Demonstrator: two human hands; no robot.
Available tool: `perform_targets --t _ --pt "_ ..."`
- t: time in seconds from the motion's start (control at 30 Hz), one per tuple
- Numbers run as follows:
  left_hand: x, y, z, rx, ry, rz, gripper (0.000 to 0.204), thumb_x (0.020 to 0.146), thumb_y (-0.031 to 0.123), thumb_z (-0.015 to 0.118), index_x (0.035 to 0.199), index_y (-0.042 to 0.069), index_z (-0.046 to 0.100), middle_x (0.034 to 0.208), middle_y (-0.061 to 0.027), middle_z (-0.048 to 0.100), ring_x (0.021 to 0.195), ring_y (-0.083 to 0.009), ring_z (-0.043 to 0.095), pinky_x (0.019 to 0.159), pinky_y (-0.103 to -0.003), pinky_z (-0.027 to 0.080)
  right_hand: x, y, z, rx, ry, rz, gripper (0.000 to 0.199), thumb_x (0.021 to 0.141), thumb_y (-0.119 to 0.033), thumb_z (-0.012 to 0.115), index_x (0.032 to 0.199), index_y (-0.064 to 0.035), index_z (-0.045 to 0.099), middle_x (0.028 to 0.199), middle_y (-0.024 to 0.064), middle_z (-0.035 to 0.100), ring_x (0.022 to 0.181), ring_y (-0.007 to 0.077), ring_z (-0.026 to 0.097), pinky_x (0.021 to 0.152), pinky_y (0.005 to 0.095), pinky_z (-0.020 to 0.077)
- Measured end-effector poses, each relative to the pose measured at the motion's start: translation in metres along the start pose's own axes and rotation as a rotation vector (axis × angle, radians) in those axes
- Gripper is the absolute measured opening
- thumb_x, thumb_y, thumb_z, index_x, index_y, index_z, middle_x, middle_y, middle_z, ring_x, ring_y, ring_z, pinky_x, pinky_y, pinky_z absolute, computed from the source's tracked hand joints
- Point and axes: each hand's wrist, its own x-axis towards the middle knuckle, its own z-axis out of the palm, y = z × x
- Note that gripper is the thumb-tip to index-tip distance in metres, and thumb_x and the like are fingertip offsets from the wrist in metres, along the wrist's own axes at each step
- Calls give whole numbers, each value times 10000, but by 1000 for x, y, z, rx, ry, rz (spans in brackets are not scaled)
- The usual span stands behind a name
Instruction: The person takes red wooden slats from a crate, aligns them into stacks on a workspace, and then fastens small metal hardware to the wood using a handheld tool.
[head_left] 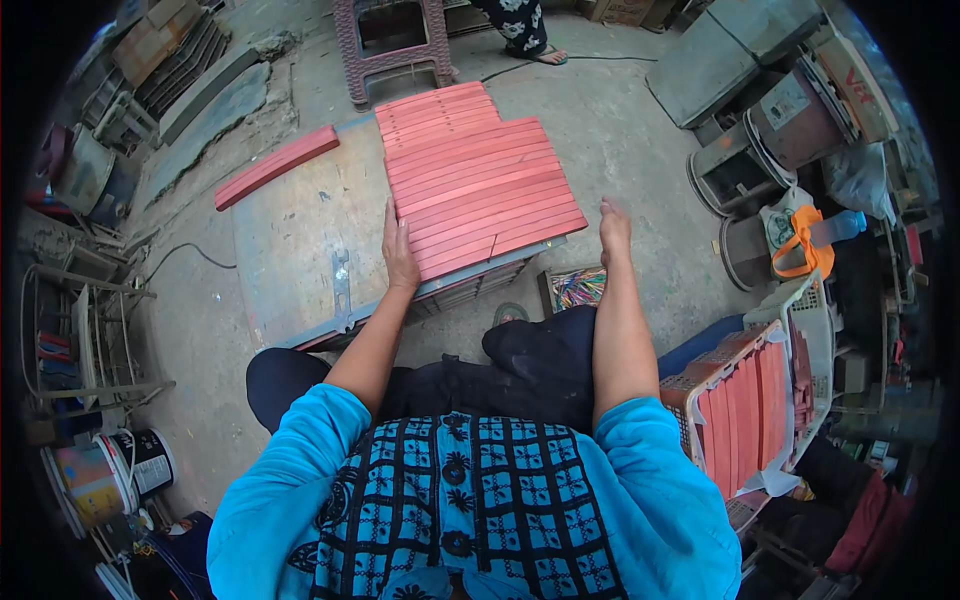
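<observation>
Flanking crosswise red strips [480, 200] at the bench's [290, 250] right edge, flattened left hand [400, 252] touches and empty right hand [616, 232] hangs apart.

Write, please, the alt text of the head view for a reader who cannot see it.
A person's left hand is at the left edge of red strips laid side by side on a worktop; the right hand is beyond their right edge.

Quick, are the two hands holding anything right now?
Left hand: open, at the left edge of the red slats.
Right hand: apart from the slats; open or closed cannot be told.
</observation>
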Motion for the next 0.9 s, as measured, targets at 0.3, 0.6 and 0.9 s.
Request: perform_targets --t 0.3,0.6,0.9 --pt "0 -5 4 59 10 1 528 905 271 336 1307 -70 307 1368 -200 318 1286 -282 280 1057 -320 186 5 15 23 -45 -105 5 388 803 -153 460 1151 -4 544 1167 190 542 1117 266 495 936 310 359" --pt "0 -2 4 101 -10 6 538 907 294 327 1315 -55 300 1374 -214 294 1289 -304 264 1059 -326 178 2 7 27 -157 -95 -8 382 807 -214 500 1143 -41 558 1133 202 553 1088 314 513 915 349 389" --pt "-5 12 -57 496 33 106 589 747 97 541 1293 -13 350 1362 -217 291 1274 -335 263 1057 -376 190 -31 -47 19 -89 360 -337 404 781 -109 547 1170 -4 518 1166 207 524 1042 307 526 907 366 389"
